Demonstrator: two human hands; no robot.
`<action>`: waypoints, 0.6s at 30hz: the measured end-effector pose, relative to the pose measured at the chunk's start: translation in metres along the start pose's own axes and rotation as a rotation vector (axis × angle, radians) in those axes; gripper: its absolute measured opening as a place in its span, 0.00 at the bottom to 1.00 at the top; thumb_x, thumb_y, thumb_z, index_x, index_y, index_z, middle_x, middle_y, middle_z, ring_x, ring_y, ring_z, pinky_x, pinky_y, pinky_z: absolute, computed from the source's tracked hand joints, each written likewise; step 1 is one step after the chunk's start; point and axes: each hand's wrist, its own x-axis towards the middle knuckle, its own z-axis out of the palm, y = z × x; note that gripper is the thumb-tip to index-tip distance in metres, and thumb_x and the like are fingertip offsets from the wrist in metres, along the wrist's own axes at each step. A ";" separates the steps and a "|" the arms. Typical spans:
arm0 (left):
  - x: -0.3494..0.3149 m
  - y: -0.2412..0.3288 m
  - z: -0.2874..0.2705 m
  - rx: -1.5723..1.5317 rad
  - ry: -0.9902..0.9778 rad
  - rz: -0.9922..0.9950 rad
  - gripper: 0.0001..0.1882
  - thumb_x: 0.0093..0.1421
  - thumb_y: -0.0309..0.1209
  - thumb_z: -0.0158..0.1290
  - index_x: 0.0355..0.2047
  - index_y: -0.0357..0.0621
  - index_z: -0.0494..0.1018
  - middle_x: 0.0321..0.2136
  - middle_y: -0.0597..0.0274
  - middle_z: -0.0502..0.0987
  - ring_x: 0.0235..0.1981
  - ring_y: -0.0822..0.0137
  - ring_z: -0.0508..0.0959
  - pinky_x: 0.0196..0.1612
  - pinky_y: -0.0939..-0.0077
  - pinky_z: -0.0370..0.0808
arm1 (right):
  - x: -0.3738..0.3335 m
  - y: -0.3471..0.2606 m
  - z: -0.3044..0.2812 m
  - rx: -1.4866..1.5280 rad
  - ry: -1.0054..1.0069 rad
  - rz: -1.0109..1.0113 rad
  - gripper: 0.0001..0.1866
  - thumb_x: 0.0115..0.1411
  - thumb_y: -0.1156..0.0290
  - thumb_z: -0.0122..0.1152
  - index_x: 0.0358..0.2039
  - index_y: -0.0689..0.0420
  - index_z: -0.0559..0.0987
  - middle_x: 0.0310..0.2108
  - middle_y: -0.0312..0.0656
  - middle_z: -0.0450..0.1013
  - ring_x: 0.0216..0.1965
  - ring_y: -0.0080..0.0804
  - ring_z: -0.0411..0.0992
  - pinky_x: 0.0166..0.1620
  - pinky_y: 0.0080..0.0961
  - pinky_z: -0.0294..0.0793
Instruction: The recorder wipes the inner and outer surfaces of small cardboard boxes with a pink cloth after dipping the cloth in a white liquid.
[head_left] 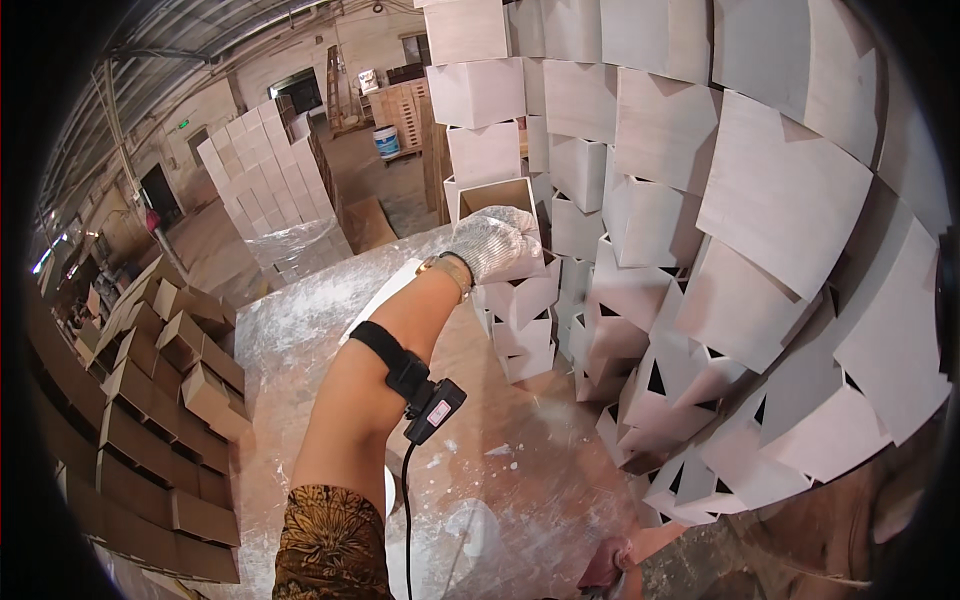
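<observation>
My left hand (pixel 492 244), in a pale knitted glove, reaches forward over the worktable (pixel 510 455). Its fingers close over the near edge of a white open-topped box (pixel 497 196), whose inside looks brown. This box sits at the near end of the tall stacks of white boxes (pixel 570 100), just above several others. A white flat piece (pixel 385 296) lies partly hidden under my forearm. Behind the elbow shows the rim of a round white thing (pixel 390 492). My right hand is out of view.
Curving stacks of white boxes (pixel 785 195) rise along the right. Brown boxes (pixel 165 400) are piled at the left. Farther off stand a pale box stack (pixel 265 175) with clear film and a blue-and-white bucket (pixel 387 142). A reddish object (pixel 605 565) is at the table's lower edge.
</observation>
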 end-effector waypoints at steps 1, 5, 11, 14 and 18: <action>0.004 0.000 0.003 0.008 0.019 0.004 0.16 0.50 0.43 0.54 0.33 0.45 0.74 0.31 0.56 0.77 0.38 0.58 0.76 0.40 0.67 0.71 | 0.002 -0.002 -0.001 0.000 -0.009 0.008 0.23 0.54 0.59 0.54 0.48 0.58 0.68 0.37 0.42 0.70 0.38 0.36 0.71 0.43 0.36 0.72; 0.018 0.012 0.006 0.064 -0.054 -0.031 0.12 0.50 0.40 0.54 0.31 0.48 0.75 0.29 0.59 0.78 0.35 0.59 0.77 0.38 0.68 0.71 | 0.009 -0.010 -0.001 0.007 -0.072 0.041 0.25 0.54 0.55 0.53 0.47 0.58 0.69 0.34 0.42 0.69 0.36 0.36 0.70 0.41 0.36 0.72; 0.023 0.008 0.011 0.078 -0.039 0.008 0.10 0.49 0.38 0.55 0.30 0.49 0.76 0.29 0.59 0.78 0.34 0.58 0.77 0.36 0.67 0.71 | 0.019 -0.015 0.004 0.014 -0.207 0.081 0.27 0.54 0.48 0.51 0.46 0.57 0.70 0.29 0.41 0.68 0.33 0.35 0.70 0.39 0.36 0.72; 0.021 -0.001 0.008 0.080 -0.045 0.049 0.12 0.49 0.39 0.55 0.30 0.48 0.75 0.29 0.57 0.77 0.35 0.57 0.77 0.38 0.67 0.71 | 0.021 -0.016 -0.003 0.038 -0.396 0.114 0.29 0.54 0.45 0.50 0.45 0.57 0.70 0.27 0.41 0.68 0.31 0.34 0.69 0.37 0.37 0.72; 0.018 0.002 0.012 0.205 0.088 0.101 0.16 0.48 0.43 0.56 0.36 0.50 0.73 0.34 0.57 0.76 0.38 0.57 0.76 0.41 0.64 0.71 | 0.019 -0.007 -0.016 -0.019 -0.324 0.138 0.23 0.56 0.47 0.47 0.37 0.56 0.70 0.23 0.38 0.67 0.27 0.34 0.68 0.33 0.34 0.70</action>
